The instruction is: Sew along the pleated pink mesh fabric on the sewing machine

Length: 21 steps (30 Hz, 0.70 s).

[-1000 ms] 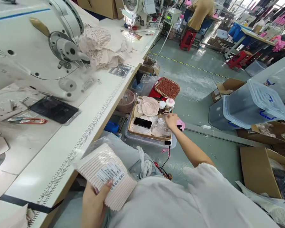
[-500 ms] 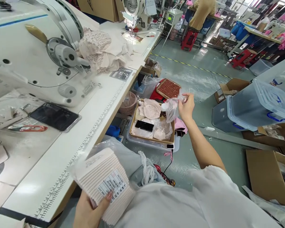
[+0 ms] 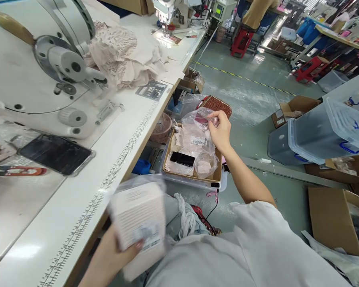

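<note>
My left hand (image 3: 119, 255) grips a white stack of fabric strips in a clear wrapper (image 3: 139, 223), low beside the table edge; the stack is blurred by motion. My right hand (image 3: 219, 129) is raised over a cardboard tray (image 3: 217, 175) on the floor, its fingers pinched on a clear plastic bag (image 3: 197, 137) with a small white label. The bag hangs down over the tray. In the tray lie a black phone (image 3: 182, 158) and pale lace pieces (image 3: 204, 167).
A white sewing machine (image 3: 32, 75) stands on the long white table (image 3: 119, 143), with a dark phone (image 3: 55, 153), red-handled snips (image 3: 16, 171) and a pile of lace (image 3: 119, 56). On the floor sit a pink basket (image 3: 160, 129), blue-lidded bins (image 3: 320, 135) and cardboard boxes (image 3: 338, 219). A person (image 3: 257, 12) works far back.
My right hand lifted a clear bag out of the tray and now holds it higher, nearer me. The stack in my left hand has turned and shifted right.
</note>
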Tool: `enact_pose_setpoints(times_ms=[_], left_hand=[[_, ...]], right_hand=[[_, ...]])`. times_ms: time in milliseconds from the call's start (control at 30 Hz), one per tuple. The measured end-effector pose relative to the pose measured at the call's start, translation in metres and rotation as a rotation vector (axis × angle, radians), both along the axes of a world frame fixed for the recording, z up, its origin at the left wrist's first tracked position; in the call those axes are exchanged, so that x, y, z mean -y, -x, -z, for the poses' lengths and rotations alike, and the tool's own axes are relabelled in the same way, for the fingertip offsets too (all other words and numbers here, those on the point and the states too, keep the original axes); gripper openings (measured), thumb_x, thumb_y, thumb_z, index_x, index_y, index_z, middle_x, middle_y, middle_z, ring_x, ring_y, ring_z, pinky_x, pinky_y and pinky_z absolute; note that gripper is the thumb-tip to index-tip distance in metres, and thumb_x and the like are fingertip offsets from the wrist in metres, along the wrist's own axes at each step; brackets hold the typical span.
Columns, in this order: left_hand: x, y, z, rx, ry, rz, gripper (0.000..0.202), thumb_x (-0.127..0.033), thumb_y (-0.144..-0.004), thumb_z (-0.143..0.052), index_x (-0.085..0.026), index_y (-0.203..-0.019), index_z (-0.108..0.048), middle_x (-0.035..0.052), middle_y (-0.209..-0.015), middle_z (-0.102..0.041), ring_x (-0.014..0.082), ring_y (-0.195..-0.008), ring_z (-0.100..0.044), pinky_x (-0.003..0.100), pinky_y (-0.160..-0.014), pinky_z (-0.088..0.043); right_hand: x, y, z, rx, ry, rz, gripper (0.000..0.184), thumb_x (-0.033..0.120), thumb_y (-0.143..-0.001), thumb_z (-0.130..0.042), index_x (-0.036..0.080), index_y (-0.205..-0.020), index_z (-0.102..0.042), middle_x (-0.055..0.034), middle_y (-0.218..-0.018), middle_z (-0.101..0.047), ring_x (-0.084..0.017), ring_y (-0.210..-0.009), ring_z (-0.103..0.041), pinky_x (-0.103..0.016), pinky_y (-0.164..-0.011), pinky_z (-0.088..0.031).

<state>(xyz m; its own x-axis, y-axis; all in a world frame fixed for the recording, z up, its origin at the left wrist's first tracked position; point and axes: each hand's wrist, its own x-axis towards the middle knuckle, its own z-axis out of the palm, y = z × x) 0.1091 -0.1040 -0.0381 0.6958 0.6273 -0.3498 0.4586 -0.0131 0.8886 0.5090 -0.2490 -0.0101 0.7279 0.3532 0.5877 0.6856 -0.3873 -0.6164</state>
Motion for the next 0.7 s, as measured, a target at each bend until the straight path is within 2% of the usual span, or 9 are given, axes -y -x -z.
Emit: enact_pose_setpoints(times_ms=[100, 200, 267, 300, 367, 433, 533, 633, 700], left_hand=[[0.025, -0.075, 0.01, 0.179, 0.068, 0.487, 0.056, -0.021, -0.056, -0.084, -0.021, -0.111, -0.074, 0.0136, -0.126, -0.07, 0.0352, -0.122, -0.064, 0.042, -0.101, -0.053], [0.048, -0.128, 0.02, 0.285, 0.0, 0.726, 0.049, -0.018, -0.062, -0.08, -0.015, -0.11, -0.073, 0.019, -0.163, -0.03, 0.0364, -0.147, -0.038, 0.039, -0.107, -0.048], [0.055, -0.148, 0.024, 0.327, -0.097, 0.711, 0.052, -0.018, -0.066, -0.078, -0.014, -0.118, -0.069, 0.0187, -0.168, -0.012, 0.0355, -0.145, -0.04, 0.038, -0.111, -0.044], [0.055, -0.155, 0.025, 0.342, -0.142, 0.701, 0.055, -0.018, -0.066, -0.079, -0.015, -0.12, -0.068, 0.0191, -0.167, -0.013, 0.0351, -0.143, -0.043, 0.039, -0.112, -0.042], [0.053, -0.164, 0.027, 0.356, -0.197, 0.712, 0.059, -0.018, -0.065, -0.079, -0.017, -0.122, -0.066, 0.0188, -0.158, -0.033, 0.0334, -0.136, -0.05, 0.04, -0.113, -0.041], [0.047, -0.168, 0.031, 0.346, -0.205, 0.726, 0.054, -0.019, -0.062, -0.078, -0.018, -0.116, -0.067, 0.0146, -0.136, -0.056, 0.0315, -0.127, -0.056, 0.04, -0.109, -0.044], [0.037, -0.164, 0.041, 0.308, -0.146, 0.586, 0.047, -0.026, -0.062, -0.078, -0.017, -0.107, -0.067, 0.0105, -0.119, -0.064, 0.0301, -0.121, -0.058, 0.04, -0.107, -0.045], [0.031, -0.157, 0.052, 0.299, 0.009, 0.395, 0.056, -0.036, -0.061, -0.082, -0.017, -0.112, -0.067, 0.0106, -0.123, -0.063, 0.0298, -0.127, -0.055, 0.039, -0.11, -0.043], [0.03, -0.152, 0.057, 0.303, 0.119, 0.319, 0.061, -0.039, -0.057, -0.086, -0.017, -0.111, -0.068, 0.0114, -0.125, -0.064, 0.0301, -0.127, -0.056, 0.039, -0.11, -0.043]], right_hand=[[0.017, 0.021, -0.008, -0.081, -0.023, -0.028, 0.01, 0.014, -0.081, -0.052, 0.022, -0.086, -0.056, -0.0007, -0.089, -0.059, -0.015, -0.077, -0.052, -0.032, -0.081, -0.047], [0.028, 0.047, -0.013, -0.203, 0.013, -0.178, 0.005, 0.018, -0.082, -0.057, 0.021, -0.085, -0.059, 0.0001, -0.086, -0.059, -0.016, -0.078, -0.053, -0.034, -0.081, -0.047], [0.034, 0.065, -0.016, -0.365, 0.051, -0.385, 0.002, 0.023, -0.084, -0.061, 0.021, -0.085, -0.061, 0.0003, -0.085, -0.061, -0.016, -0.08, -0.055, -0.035, -0.083, -0.048], [0.037, 0.071, -0.016, -0.455, 0.068, -0.503, 0.006, 0.027, -0.085, -0.063, 0.021, -0.084, -0.062, 0.0004, -0.085, -0.062, -0.016, -0.081, -0.057, -0.035, -0.083, -0.049], [0.045, 0.075, -0.012, -0.605, 0.098, -0.723, 0.015, 0.035, -0.086, -0.066, 0.021, -0.089, -0.064, -0.0005, -0.088, -0.066, -0.017, -0.083, -0.059, -0.036, -0.083, -0.05], [0.06, 0.064, 0.0, -0.681, 0.103, -0.828, 0.028, 0.042, -0.089, -0.062, 0.023, -0.11, -0.064, -0.0033, -0.1, -0.068, -0.019, -0.091, -0.062, -0.037, -0.085, -0.052], [0.093, 0.033, 0.036, -0.639, 0.158, -0.652, 0.051, 0.033, -0.095, -0.047, 0.026, -0.145, -0.043, -0.0102, -0.134, -0.059, -0.023, -0.113, -0.059, -0.044, -0.095, -0.05], [0.121, 0.016, 0.085, -0.49, 0.701, -0.398, 0.065, 0.011, -0.075, -0.066, 0.019, -0.139, -0.054, -0.0174, -0.143, -0.05, -0.03, -0.126, -0.049, -0.051, -0.106, -0.04], [0.127, 0.016, 0.113, -0.441, 0.898, -0.215, 0.069, 0.002, -0.067, -0.069, 0.019, -0.134, -0.059, -0.0163, -0.138, -0.053, -0.03, -0.122, -0.051, -0.046, -0.104, -0.042]])
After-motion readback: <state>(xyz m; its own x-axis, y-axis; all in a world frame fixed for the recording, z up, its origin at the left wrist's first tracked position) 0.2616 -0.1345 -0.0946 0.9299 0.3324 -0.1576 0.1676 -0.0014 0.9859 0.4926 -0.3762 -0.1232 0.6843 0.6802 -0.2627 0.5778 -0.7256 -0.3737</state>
